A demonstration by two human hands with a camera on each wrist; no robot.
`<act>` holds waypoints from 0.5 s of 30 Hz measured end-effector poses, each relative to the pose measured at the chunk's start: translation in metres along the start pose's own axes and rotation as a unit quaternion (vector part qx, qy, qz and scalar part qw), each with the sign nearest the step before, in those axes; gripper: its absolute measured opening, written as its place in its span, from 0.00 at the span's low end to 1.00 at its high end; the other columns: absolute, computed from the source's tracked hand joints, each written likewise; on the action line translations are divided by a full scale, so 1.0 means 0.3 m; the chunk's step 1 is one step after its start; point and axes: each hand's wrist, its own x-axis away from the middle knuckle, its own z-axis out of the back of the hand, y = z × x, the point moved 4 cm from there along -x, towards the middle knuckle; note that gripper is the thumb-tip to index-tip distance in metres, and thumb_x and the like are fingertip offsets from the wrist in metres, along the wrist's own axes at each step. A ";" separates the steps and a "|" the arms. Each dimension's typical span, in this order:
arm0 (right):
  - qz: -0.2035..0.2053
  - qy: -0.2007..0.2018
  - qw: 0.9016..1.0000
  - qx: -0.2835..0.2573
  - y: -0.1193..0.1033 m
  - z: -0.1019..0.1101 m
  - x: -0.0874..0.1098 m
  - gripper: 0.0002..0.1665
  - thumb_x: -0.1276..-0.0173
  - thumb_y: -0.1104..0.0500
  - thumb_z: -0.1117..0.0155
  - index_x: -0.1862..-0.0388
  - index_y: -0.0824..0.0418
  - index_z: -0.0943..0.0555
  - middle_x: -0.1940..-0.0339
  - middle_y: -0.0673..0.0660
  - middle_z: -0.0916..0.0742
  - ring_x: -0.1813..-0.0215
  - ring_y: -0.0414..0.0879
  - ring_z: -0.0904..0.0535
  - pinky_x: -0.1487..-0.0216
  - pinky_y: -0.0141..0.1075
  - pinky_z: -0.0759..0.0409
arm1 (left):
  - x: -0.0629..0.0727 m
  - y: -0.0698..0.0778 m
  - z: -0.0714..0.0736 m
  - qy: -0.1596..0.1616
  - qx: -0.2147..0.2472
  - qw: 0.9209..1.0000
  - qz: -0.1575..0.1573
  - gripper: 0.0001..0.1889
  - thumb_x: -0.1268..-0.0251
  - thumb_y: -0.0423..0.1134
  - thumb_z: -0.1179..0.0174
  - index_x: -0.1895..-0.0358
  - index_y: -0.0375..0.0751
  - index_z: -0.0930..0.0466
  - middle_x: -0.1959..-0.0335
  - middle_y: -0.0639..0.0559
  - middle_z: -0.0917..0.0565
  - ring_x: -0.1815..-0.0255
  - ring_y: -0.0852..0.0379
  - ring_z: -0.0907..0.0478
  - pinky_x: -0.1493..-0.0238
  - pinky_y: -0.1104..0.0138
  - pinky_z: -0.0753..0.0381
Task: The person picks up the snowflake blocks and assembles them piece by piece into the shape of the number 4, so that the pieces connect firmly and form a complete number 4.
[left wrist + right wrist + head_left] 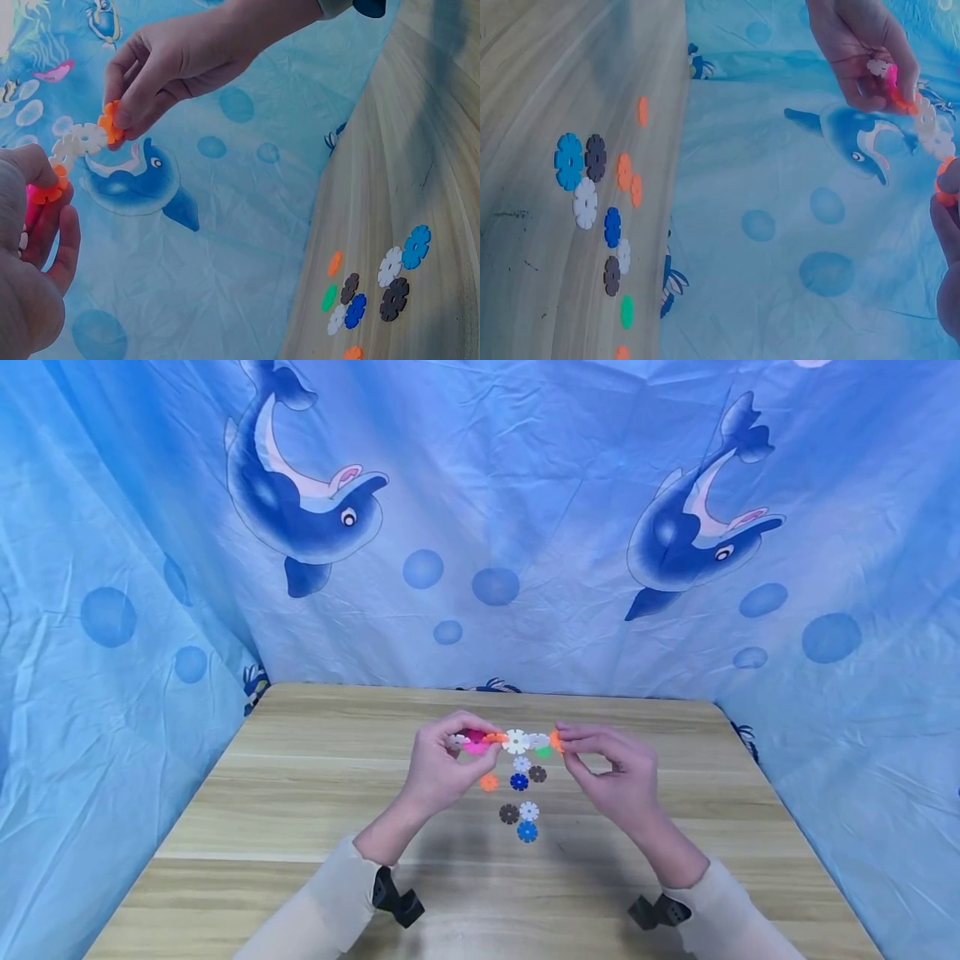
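A chain of notched plastic snowflake discs is held up above the table between both hands. My left hand (442,764) pinches an orange disc (51,187) in the chain, with a pink disc (475,743) and a white end disc (878,67) beside its palm. Two white discs (516,742) bridge the space between the hands. At the chain's right end, my right hand (618,768) pinches another orange disc (111,122) between thumb and fingers, its edge right at the neighbouring white disc. The fingers partly cover both orange discs.
Loose discs lie on the wooden table (300,802) below the hands: a light blue one (527,832), a dark blue one (519,782), a green one (627,312), plus several brown, white and orange ones. A blue dolphin-print curtain (525,485) surrounds the table's back and sides.
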 end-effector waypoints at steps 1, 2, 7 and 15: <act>-0.001 -0.001 1.000 0.004 0.000 0.000 0.001 0.18 0.51 0.83 0.25 0.66 0.67 0.09 0.62 0.67 0.07 0.46 0.43 0.08 0.42 0.30 0.12 | 0.001 -0.001 0.000 0.000 -0.001 1.000 0.000 0.09 0.40 0.27 0.28 0.59 0.42 0.09 0.60 0.46 0.08 0.69 0.63 0.20 0.83 0.74 0.31; 0.000 -0.001 1.000 0.007 0.001 0.001 0.002 0.18 0.52 0.83 0.25 0.66 0.66 0.09 0.62 0.66 0.07 0.46 0.44 0.08 0.41 0.30 0.12 | 0.001 -0.001 -0.001 0.001 -0.001 1.000 0.001 0.09 0.40 0.27 0.27 0.59 0.43 0.09 0.60 0.46 0.08 0.69 0.63 0.20 0.83 0.74 0.30; 0.013 -0.006 1.000 0.022 -0.003 0.006 0.001 0.15 0.49 0.80 0.22 0.65 0.65 0.08 0.61 0.65 0.06 0.49 0.49 0.07 0.41 0.30 0.12 | 0.000 -0.003 -0.003 -0.002 0.000 1.000 -0.004 0.08 0.39 0.28 0.27 0.59 0.42 0.09 0.60 0.45 0.08 0.69 0.63 0.18 0.82 0.73 0.26; 0.039 -0.013 0.999 0.012 -0.008 0.006 -0.002 0.06 0.30 0.63 0.24 0.64 0.65 0.08 0.61 0.65 0.06 0.49 0.49 0.07 0.43 0.29 0.12 | 0.001 -0.002 -0.013 -0.029 0.040 0.999 0.000 0.07 0.36 0.26 0.30 0.57 0.37 0.12 0.60 0.39 0.10 0.71 0.62 0.13 0.77 0.68 0.13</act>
